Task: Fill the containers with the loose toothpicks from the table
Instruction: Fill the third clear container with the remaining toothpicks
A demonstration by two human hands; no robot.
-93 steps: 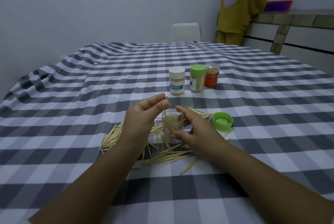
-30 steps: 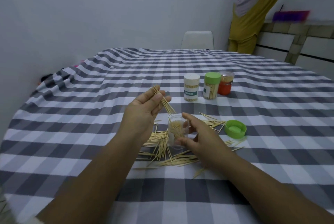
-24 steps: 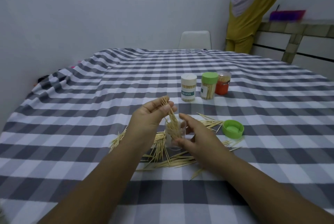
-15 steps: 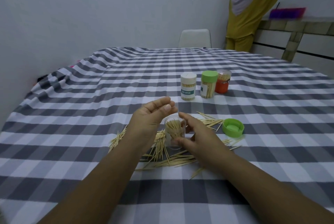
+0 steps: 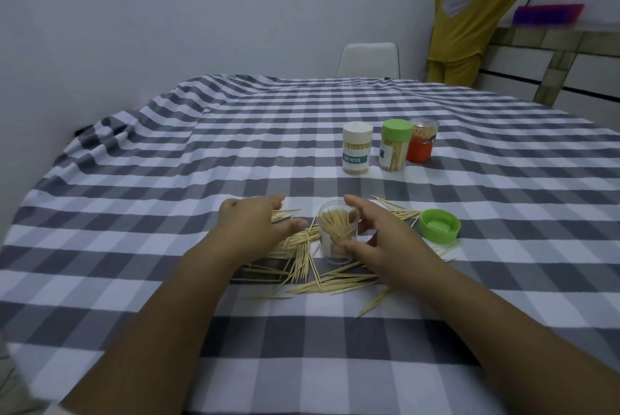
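Two hands work at the near centre of the checked tablecloth (image 5: 167,200), and I log their states as follows. My right hand (image 5: 385,243) curls around the clear open container (image 5: 337,230): the thumb lies against its near wall low down and the index finger arcs over the far rim, so the container is grasped and stands upright on the cloth. It is partly filled with toothpicks standing on end. My left hand (image 5: 250,225) lies palm down on the left part of the loose toothpicks (image 5: 312,267), fingers extended and only slightly bent, thumb pointing toward the container. It presses on the sticks; I see nothing pinched between its fingers.

The loose toothpicks are scattered on the cloth around the container: a dense fan under and just right of the left hand, a band in front of the container toward me, a few strays under the right wrist, and a small cluster behind the right hand.

A green lid (image 5: 439,225) lies upturned just right of the right hand, apart from it. Farther back stand three closed containers in a row, close together: a white-capped container (image 5: 356,153) labelled TOOTHPICK, a green-capped container (image 5: 395,145) and an orange container (image 5: 421,145).

Beyond the table are a white chair (image 5: 368,59) and a person in yellow clothing (image 5: 469,19) at a counter.
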